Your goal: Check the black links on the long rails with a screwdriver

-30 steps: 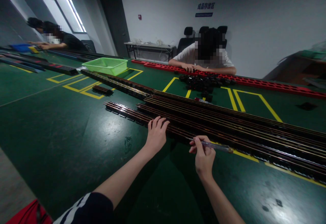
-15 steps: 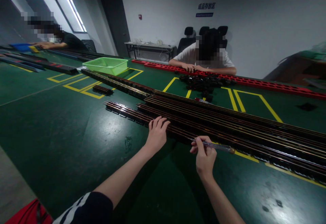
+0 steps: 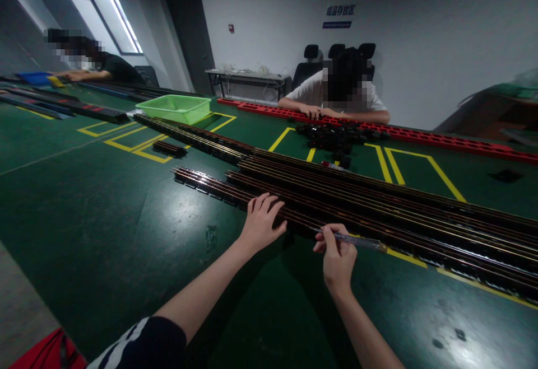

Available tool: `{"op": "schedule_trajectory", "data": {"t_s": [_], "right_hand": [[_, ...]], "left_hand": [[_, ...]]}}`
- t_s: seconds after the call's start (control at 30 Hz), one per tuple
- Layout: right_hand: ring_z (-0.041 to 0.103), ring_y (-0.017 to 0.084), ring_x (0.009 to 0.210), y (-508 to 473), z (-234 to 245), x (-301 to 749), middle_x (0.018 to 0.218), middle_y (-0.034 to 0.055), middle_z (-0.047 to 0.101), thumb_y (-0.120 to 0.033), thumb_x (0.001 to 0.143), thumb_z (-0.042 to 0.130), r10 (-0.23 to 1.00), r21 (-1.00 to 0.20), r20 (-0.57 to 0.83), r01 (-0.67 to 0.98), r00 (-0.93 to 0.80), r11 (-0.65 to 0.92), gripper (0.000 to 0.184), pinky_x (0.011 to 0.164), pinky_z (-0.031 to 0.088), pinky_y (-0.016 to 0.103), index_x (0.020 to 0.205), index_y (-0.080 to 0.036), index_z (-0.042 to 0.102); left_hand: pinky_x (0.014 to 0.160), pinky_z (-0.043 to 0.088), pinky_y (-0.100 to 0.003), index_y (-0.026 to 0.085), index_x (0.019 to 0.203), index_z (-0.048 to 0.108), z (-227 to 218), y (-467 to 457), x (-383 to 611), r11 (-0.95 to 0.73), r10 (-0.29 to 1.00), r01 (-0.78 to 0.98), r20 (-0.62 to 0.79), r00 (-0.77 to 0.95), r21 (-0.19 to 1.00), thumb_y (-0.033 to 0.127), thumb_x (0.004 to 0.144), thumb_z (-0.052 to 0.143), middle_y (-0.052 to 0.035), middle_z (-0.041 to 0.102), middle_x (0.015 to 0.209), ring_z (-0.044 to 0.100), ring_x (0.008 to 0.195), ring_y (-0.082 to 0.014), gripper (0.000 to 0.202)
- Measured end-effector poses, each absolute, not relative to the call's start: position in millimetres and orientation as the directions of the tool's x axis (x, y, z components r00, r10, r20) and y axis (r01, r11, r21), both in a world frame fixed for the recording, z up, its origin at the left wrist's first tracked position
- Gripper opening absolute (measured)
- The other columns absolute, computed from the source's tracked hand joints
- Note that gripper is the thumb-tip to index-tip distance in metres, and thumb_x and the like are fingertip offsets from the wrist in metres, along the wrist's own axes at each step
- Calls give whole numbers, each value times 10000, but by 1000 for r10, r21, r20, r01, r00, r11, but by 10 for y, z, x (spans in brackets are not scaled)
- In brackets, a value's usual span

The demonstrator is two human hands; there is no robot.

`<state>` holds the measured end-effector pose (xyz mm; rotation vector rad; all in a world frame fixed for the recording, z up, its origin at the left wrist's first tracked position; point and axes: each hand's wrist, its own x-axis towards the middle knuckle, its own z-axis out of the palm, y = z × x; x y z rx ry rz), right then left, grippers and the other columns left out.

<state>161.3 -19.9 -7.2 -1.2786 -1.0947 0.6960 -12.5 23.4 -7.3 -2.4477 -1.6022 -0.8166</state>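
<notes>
Slim tool (image 3: 362,241) — in right hand (image 3: 338,256) (tip leftward)

a dark door (image 3: 189,33) and a bright window (image 3: 111,10) are set into pale walls (image 3: 260,16). a side table (image 3: 247,76) is placed near black chairs (image 3: 305,71).

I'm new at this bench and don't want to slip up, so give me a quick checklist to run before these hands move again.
1. Left hand over the nearest dark strip: ok, fingers spread; pressure not visible.
2. Right hand gripping the slim clear-handled tool: ok.
3. Tool tip seated on the strip: cannot tell, too small and dark.
4. Facing co-worker's hands away from the tool: ok, they are at the red rack across the table.
5. Green basket apart from both hands: ok, farther off to the left.
</notes>
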Motion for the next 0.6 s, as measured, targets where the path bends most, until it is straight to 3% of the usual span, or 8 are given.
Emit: {"op": "schedule_trajectory", "data": {"t_s": [0.6], "right_hand": [[521,100,400,-202,-64,1608,572,-13,577,-419,812,536,892,-973,226,134,390,188,256,401,417,216,746,-172,533]], "left_hand": [[987,288,-466,193,1149,525,-102,247,-123,-434,822,884,479,309,175,369,813,571,-92,550,1204,397,1210,-277,383]]}}
